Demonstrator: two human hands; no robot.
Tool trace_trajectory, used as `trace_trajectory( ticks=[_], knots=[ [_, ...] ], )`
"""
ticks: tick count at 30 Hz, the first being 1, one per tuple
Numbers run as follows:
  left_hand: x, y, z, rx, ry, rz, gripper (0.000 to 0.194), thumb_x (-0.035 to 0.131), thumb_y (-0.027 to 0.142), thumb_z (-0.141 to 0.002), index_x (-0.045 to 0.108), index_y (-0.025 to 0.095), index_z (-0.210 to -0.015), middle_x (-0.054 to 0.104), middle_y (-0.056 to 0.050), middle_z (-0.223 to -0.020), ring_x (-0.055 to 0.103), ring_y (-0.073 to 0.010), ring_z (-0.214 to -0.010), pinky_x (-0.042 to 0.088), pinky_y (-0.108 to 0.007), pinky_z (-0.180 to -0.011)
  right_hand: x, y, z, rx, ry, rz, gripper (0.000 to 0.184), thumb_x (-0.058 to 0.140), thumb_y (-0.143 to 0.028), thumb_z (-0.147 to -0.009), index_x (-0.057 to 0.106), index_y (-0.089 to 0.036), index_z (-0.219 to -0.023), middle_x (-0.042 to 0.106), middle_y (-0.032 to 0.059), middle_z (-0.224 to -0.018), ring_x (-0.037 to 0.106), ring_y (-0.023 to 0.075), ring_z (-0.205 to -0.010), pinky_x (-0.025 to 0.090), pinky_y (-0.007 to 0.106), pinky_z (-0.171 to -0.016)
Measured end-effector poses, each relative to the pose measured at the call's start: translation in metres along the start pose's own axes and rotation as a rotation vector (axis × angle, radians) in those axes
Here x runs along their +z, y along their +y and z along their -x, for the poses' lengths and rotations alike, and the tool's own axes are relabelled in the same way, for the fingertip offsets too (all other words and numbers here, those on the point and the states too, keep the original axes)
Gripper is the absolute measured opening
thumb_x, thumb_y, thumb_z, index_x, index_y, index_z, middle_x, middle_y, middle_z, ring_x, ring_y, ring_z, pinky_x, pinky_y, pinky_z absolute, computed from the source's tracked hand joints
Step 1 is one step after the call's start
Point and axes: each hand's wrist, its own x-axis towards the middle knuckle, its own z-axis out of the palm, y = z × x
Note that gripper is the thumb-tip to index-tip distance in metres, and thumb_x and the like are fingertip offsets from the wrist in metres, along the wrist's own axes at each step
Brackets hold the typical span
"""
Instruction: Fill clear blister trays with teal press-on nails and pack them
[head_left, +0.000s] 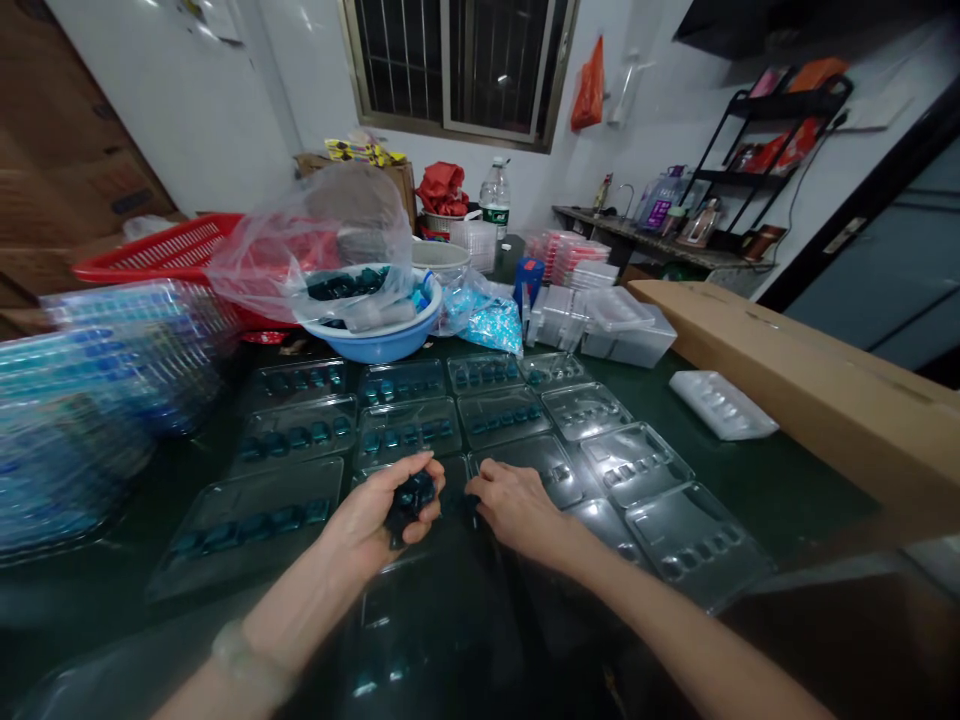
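Observation:
My left hand (375, 515) is curled around a clump of dark teal glossy pieces (412, 497); their exact kind is unclear. Close to its right, my right hand (521, 505) has its fingers pinched over a small dark piece (472, 502), mostly covered by the fingertips. Around both hands lie rows of clear plastic trays. A tray (499, 415) beyond the hands has teal pieces in its slots, as does the large tray (247, 520) on the left. Over on the right, a clear tray (697, 540) shows bare moulded slots.
A blue basin (382, 345) with dark teal pieces stands behind the trays, partly under plastic film. Stacked blue-tinted packs (97, 400) rise at left. A long cardboard box (795, 370) borders the right. White plastic boxes (630, 335) and a water bottle (495, 195) stand at the back.

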Motion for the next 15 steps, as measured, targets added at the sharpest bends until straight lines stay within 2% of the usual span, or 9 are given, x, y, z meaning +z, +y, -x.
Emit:
trace_trajectory(
  ticks=[2, 6, 12, 15],
  knots=[
    [-0.002, -0.004, 0.005, 0.007, 0.024, -0.040, 0.020, 0.058, 0.031, -0.072, 0.057, 0.014, -0.083, 0.050, -0.001, -0.070, 0.043, -0.0061, -0.044, 0.023, -0.016, -0.031, 0.002, 0.003, -0.001, 0.035, 0.074, -0.147, 0.014, 0.045, -0.016, -0.079, 0.059, -0.018, -0.083, 0.054, 0.0034, -0.082, 0.052, 0.0153, -0.077, 0.035, 0.025, -0.061],
    [0.001, -0.015, 0.014, 0.080, 0.067, -0.166, 0.022, 0.059, 0.031, -0.072, 0.057, 0.015, -0.088, 0.052, -0.001, -0.071, 0.044, -0.0069, -0.041, 0.022, -0.017, -0.030, -0.003, 0.007, 0.000, 0.122, 0.205, -0.621, 0.012, 0.045, -0.018, -0.080, 0.056, -0.017, -0.075, 0.053, -0.0003, -0.070, 0.050, 0.0109, -0.065, 0.037, 0.022, -0.060],
    [0.020, -0.022, 0.016, 0.133, 0.018, -0.269, 0.024, 0.061, 0.037, -0.070, 0.059, 0.014, -0.077, 0.052, 0.000, -0.061, 0.042, -0.0055, -0.038, 0.021, -0.015, -0.028, -0.022, -0.001, 0.004, 0.239, 0.163, -1.132, 0.014, 0.047, -0.024, -0.078, 0.054, -0.015, -0.070, 0.046, -0.0049, -0.053, 0.042, 0.0068, -0.048, 0.033, 0.018, -0.045],
    [0.027, -0.026, 0.013, 0.143, 0.012, -0.283, 0.023, 0.060, 0.036, -0.070, 0.058, 0.013, -0.071, 0.050, 0.001, -0.054, 0.041, -0.0058, -0.037, 0.022, -0.015, -0.028, -0.023, -0.003, 0.007, 0.228, 0.174, -1.156, 0.007, 0.051, -0.019, -0.073, 0.056, -0.015, -0.071, 0.049, -0.0048, -0.055, 0.042, 0.0066, -0.049, 0.033, 0.017, -0.045]
  ],
)
